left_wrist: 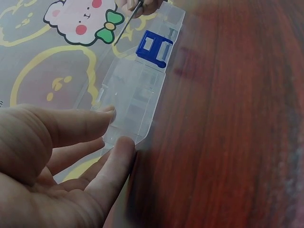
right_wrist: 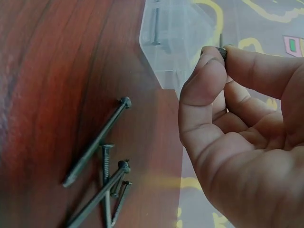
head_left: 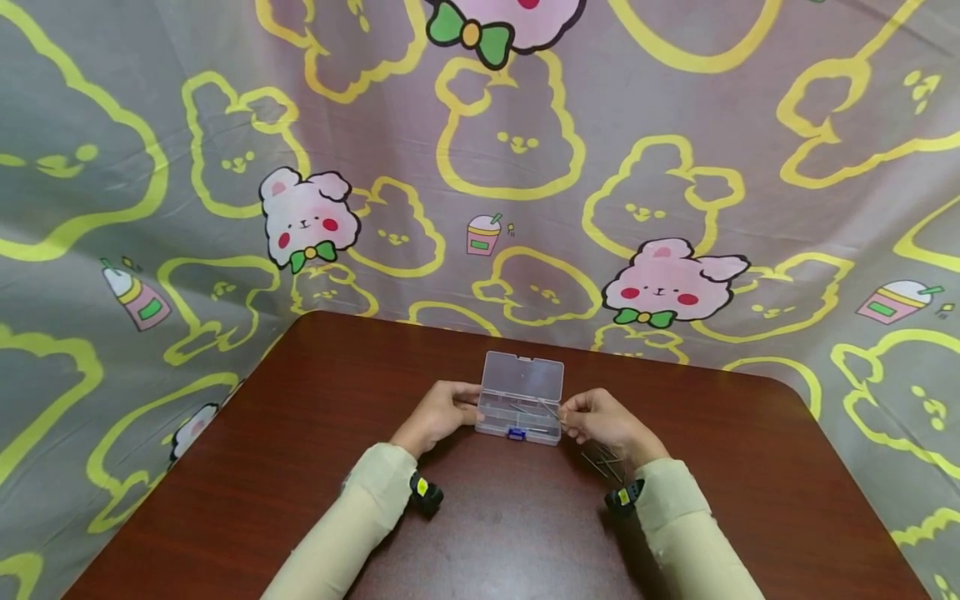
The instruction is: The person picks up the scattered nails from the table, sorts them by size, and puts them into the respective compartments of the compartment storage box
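Note:
A clear plastic compartment box (head_left: 495, 427) stands on the table, its lid (head_left: 525, 377) raised at the back and a blue latch (left_wrist: 154, 49) on its front. Around the box's left end, my left hand (head_left: 441, 410) grips with thumb and fingers. At the right end, my right hand (head_left: 606, 422) pinches a nail (left_wrist: 128, 23) near its head, and the shaft slants over the open box. Nails also lie inside the compartments; one nail (right_wrist: 156, 26) shows through the wall. Several dark loose nails (right_wrist: 97, 142) lie on the table beneath my right wrist, some crossing each other.
The dark reddish wooden table (head_left: 480, 517) reaches back to a grey curtain (head_left: 405, 108) printed with yellow outlines and pink cartoon animals. The curtain hangs along the table's back and sides. A black band with a yellow mark (head_left: 426, 492) sits on my left wrist.

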Demonstrator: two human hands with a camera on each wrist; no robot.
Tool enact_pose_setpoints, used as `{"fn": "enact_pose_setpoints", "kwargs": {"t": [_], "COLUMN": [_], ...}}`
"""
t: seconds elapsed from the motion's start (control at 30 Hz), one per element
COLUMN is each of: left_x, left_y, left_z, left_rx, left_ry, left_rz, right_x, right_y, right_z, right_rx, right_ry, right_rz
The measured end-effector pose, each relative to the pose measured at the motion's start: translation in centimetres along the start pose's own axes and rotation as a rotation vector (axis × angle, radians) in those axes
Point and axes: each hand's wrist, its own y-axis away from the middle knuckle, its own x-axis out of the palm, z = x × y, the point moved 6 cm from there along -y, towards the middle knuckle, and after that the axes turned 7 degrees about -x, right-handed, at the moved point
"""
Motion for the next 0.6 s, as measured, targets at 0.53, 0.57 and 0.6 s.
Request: {"fn": "enact_pose_setpoints", "kwargs": {"t": [0.53,0.57,0.6], "left_x": [-0.1,-0.1,-0.1], "left_y": [-0.1,-0.1,-0.1], "left_z": [0.4,0.5,0.5], "left_rx": [0.002,0.002,0.001], "left_ry": [0.004,0.005,0.005], "left_rz": [0.004,0.005,0.006], "right_x": [0.3,0.3,0.3], "right_y": [-1.1,-1.2,-1.3], "right_z": [1.0,1.1,1.1], "right_rx": [0.007,0.008,0.007], "right_ry": [0.056,0.061,0.065], "right_rz": [-0.002,-0.001,0.001]}}
